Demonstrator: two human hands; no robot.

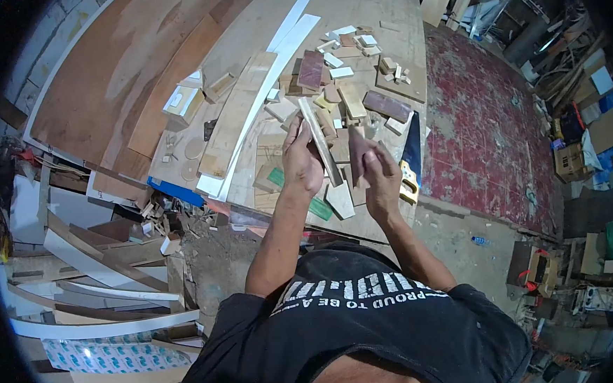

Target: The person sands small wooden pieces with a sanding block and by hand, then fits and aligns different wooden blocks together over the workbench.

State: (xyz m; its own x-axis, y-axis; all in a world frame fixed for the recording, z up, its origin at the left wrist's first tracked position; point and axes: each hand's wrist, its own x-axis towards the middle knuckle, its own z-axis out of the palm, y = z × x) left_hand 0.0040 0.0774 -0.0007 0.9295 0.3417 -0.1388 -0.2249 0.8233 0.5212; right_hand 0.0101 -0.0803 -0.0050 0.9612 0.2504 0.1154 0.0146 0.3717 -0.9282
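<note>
Clamping long, pale wooden strip (323,146) in left fingers (305,134), flat reddish-brown block (356,150) in right fingers (390,162).
Likely light, stiff; best held by edges.

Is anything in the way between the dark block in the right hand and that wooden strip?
Nothing visible stands between the dark block, held in the right hand, and the wooden strip in the left hand.

Head-worn camera, facing down, edges dark, perhaps lens-distorted.
</note>
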